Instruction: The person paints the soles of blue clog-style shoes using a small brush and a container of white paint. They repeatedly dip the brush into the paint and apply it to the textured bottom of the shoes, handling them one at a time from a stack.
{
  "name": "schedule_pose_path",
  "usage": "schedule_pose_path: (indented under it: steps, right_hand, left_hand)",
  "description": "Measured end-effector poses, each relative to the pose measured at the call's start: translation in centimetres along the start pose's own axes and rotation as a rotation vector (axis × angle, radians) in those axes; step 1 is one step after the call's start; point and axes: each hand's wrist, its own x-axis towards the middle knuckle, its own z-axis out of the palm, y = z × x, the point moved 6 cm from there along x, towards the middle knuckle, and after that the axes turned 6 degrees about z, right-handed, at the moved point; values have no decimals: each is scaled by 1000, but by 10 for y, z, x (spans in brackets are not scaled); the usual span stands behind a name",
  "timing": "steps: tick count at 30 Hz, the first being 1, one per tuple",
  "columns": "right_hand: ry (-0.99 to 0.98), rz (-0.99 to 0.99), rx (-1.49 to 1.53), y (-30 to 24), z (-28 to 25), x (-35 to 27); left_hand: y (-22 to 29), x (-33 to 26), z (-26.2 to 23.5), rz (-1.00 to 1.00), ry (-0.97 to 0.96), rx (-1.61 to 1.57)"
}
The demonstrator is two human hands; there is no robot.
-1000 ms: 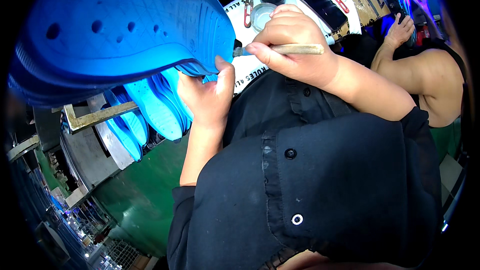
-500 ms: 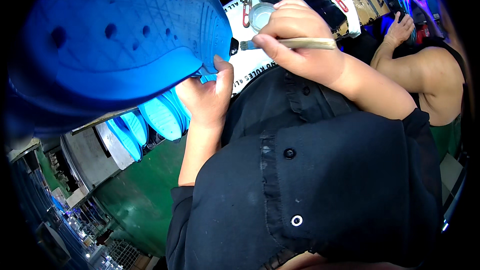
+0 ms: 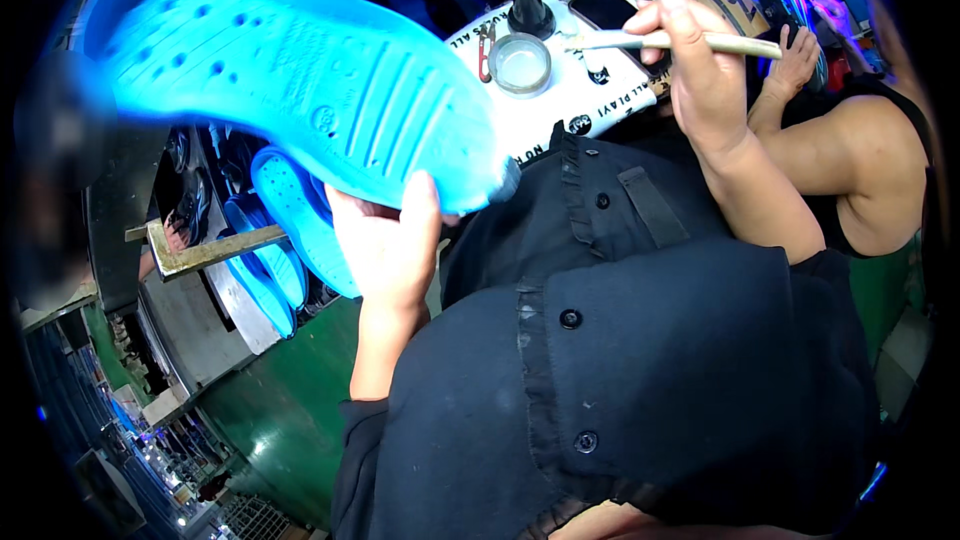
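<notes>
Left hand (image 3: 388,245) pinches a bright blue sole (image 3: 330,90); right hand (image 3: 705,75) pinches a brush (image 3: 742,44) near a round dish (image 3: 521,66).

A white-covered table (image 3: 545,112) carries a black bottle (image 3: 528,16), round dish (image 3: 523,92), red tool (image 3: 484,62) and dark phone (image 3: 601,6).

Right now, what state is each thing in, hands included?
Left hand: closed on the blue sole.
Right hand: closed around the brush.
Blue sole: held up.
Brush: bristles clear of the sole.
Round dish: uncovered.
Black bottle: upright.
Phone: lying flat, screen dark, partly hidden.
Red tool: lying beside the dish.
Other blue soles: side by side, unheld.
</notes>
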Motion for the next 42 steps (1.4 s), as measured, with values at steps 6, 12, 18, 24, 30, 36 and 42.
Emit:
schedule_pose_path:
  steps: [6,12,18,24,30,36,42]
  right_hand:
    - [79,111,138,11,-15,-8]
    - [127,196,152,15,-24,-17]
    - [141,232,172,17,-32,-21]
    - [184,303,168,35,-54,-29]
    - [191,361,146,41,-72,-27]
    - [255,490,127,56,-114,-32]
    - [382,462,156,65,-151,-47]
  left_hand:
    - [1,-20,20,-486,-40,-419]
    - [-31,-25,18,-769,178,-746]
    - [-57,-18,20,-851,153,-827]
    - [-57,-22,27,-927,180,-652]
    - [28,-3,59,-691,-345,-426]
    - [74,84,189,-523,-1028,-337]
    - [90,294,414,-509,-438,-836]
